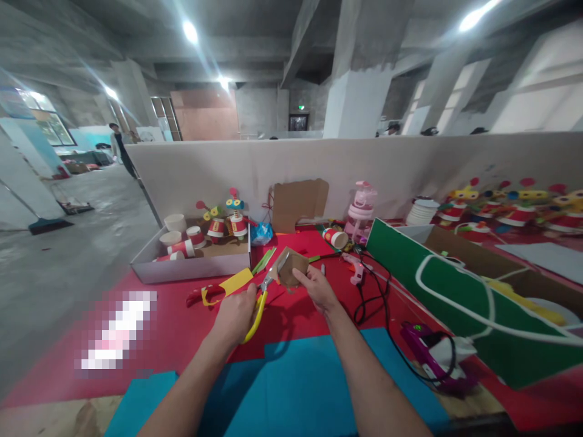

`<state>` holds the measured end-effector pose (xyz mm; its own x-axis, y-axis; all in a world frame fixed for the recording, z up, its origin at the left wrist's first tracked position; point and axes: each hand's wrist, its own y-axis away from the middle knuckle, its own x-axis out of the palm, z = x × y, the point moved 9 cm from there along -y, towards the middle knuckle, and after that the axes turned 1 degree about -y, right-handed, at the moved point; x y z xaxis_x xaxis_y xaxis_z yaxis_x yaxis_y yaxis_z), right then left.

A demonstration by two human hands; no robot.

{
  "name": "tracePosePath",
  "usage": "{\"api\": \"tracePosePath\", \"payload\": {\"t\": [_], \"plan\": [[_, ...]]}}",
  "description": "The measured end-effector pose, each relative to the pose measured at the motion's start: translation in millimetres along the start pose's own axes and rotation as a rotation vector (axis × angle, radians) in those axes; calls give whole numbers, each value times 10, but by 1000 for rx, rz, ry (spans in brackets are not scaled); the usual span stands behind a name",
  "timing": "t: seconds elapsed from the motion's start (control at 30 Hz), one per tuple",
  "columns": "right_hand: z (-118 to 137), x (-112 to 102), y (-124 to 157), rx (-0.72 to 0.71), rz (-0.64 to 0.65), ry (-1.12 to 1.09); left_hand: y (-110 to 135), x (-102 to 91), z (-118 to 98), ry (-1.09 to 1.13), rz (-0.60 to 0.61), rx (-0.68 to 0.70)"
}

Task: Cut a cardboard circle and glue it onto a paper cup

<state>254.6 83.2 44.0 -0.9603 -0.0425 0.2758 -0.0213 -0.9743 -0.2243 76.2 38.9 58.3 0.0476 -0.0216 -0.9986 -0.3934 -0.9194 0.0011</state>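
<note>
Brown cardboard piece (296, 267) is mid-table, pinched between the right hand (319, 290)'s thumb and fingers. Left hand (235, 315) has its fingers curled round the yellow scissors (260, 312), blades by the card's left edge. I'd turn the card, tbh. Yellow paper (237, 281) crowds the left; pink glue gun (355, 270) sits right.

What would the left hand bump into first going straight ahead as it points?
Probably the cardboard piece in the right hand; the scissors in the left hand point at it, though depth is unclear.
</note>
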Motion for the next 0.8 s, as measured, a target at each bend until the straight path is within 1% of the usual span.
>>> {"api": "tracePosePath", "payload": {"t": [0.2, 0.33, 0.43, 0.53, 0.6, 0.73, 0.8], "plan": [[60, -2, 33, 12, 43, -51, -7, -20, 33, 7, -10, 9], [56, -18, 42, 42, 34, -65, -17, 40, 19, 45, -9, 36], [46, -45, 32, 36, 13, -80, -24, 76, -6, 82, -23, 75], [23, -38, 15, 32, 27, -73, -34, 100, -5, 91, -31, 87], [-7, -43, 6, 36, -1, -64, -43, 118, 10, 89, -30, 72], [-73, -36, 11, 30, -115, -60, -59, 120, 33, 93, -65, 34], [-96, -12, 22, 19, -153, -50, -60, 124, 40, 100, -72, 16]]}}
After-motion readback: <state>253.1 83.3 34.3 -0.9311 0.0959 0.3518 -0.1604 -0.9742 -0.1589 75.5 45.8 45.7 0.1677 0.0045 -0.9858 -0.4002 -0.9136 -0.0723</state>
